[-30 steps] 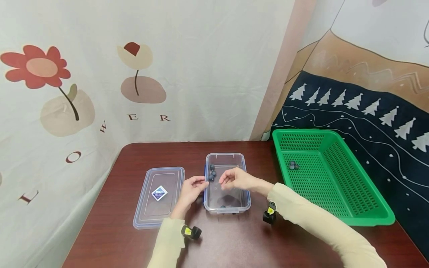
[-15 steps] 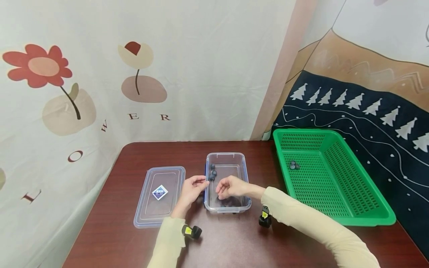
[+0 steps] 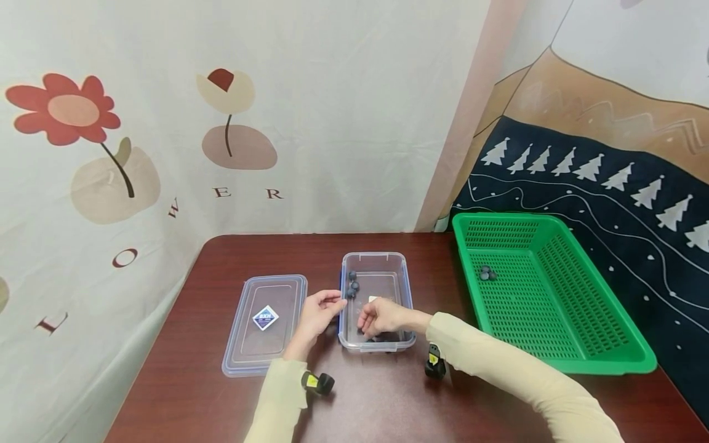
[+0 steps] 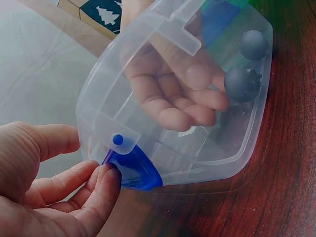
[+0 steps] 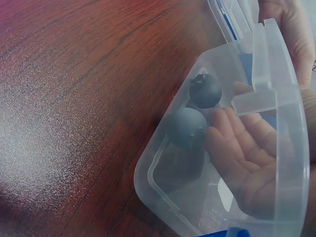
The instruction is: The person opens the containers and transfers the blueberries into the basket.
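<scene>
A clear plastic food container [image 3: 401, 264] with blue latches stands on the table. My left hand [image 3: 314, 317] pinches the blue latch [image 4: 136, 168] at its left side. Down inside the container, my right hand [image 3: 381, 317] has its thumb and fingers bent loosely, fingertips right beside a blueberry [image 5: 187, 126] in the near corner. Another blueberry [image 5: 205, 91] lies against that one; I see no berry enclosed by the fingers. More blueberries [image 3: 352, 286] lie along the container's left wall. The right hand covers part of the container floor.
To the left lies the container's clear lid [image 3: 244, 354] with a blue-white label. A green perforated basket [image 3: 554, 301] stands at the right, holding a few blueberries [image 3: 486, 273]. A printed curtain [image 3: 332, 123] hangs behind the table [image 3: 360, 406].
My right hand has moved lower and toward the near end of the container, its fingertips going down toward the floor. The left hand stays at the container's left side.
</scene>
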The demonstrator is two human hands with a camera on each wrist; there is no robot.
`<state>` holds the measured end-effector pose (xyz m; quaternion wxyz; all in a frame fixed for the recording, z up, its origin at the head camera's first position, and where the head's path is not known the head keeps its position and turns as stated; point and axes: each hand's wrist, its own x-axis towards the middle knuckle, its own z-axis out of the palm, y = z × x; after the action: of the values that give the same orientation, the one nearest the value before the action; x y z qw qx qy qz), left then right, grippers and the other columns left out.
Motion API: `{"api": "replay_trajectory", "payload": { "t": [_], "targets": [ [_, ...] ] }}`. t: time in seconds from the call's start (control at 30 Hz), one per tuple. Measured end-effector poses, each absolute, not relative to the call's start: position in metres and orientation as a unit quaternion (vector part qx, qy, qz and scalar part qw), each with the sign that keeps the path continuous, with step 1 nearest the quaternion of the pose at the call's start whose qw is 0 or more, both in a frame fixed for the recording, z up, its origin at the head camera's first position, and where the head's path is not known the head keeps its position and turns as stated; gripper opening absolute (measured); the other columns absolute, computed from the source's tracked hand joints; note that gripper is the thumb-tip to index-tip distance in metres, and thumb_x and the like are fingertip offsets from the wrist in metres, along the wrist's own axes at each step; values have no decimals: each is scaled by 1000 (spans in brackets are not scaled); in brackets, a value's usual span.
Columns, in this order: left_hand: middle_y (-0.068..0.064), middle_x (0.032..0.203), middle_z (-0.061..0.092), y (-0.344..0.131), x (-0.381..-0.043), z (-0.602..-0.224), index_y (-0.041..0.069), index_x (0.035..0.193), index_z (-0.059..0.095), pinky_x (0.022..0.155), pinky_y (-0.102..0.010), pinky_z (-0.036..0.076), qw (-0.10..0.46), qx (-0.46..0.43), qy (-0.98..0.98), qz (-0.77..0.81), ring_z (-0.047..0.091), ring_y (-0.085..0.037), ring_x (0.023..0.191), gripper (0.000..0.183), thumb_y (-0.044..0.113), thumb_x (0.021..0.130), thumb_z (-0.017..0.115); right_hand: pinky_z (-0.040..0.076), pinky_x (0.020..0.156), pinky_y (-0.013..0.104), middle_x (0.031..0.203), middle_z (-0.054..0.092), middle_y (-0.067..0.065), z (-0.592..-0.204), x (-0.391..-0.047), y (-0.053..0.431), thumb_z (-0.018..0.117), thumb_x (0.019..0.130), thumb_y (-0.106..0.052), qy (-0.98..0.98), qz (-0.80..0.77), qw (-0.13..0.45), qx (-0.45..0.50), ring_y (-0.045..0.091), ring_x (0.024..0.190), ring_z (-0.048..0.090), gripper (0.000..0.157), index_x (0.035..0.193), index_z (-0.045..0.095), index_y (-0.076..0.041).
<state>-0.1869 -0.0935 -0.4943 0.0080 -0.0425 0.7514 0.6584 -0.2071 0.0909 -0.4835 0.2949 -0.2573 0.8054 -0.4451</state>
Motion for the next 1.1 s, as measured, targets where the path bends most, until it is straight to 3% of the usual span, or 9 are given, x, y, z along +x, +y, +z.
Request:
{"api": "replay_trajectory", "payload": {
  "t": [0.23,0.43,0.57,0.8,1.1],
  "targets": [
    [-19,90,66,-93,-186,-494,-14,106,61,64,-16,49,9,-38,751,659,58,-5,70,28,-1,82,67,45,54,15,66,64,4,-479,-205,90,69,69,11,826,-404,301,-252,3,57,53,14,82,65,8],
    [-22,91,66,-93,-185,-489,-16,106,60,63,-16,49,15,-33,747,664,56,-4,69,28,-2,82,66,46,53,16,69,66,9,-476,-204,89,65,70,12,836,-361,323,-258,4,57,53,13,80,68,3],
    [-27,91,64,-92,-177,-473,-20,106,57,65,-19,51,15,-27,750,660,56,-5,69,28,-5,83,63,45,55,14,67,66,3,-475,-205,90,65,68,12,835,-340,329,-280,2,59,54,16,79,69,2],
    [-19,89,66,-94,-187,-495,-14,105,61,63,-16,49,4,-33,754,656,57,-5,69,28,-1,82,67,46,58,14,66,65,1,-475,-205,89,65,68,11,835,-314,312,-327,0,59,53,16,80,70,2],
    [-18,89,66,-94,-185,-494,-14,106,61,63,-17,49,7,-35,750,661,57,-5,68,28,-1,82,67,44,55,12,66,66,7,-479,-206,89,62,69,9,827,-328,298,-346,-2,56,50,13,79,68,3]
  ]
}}
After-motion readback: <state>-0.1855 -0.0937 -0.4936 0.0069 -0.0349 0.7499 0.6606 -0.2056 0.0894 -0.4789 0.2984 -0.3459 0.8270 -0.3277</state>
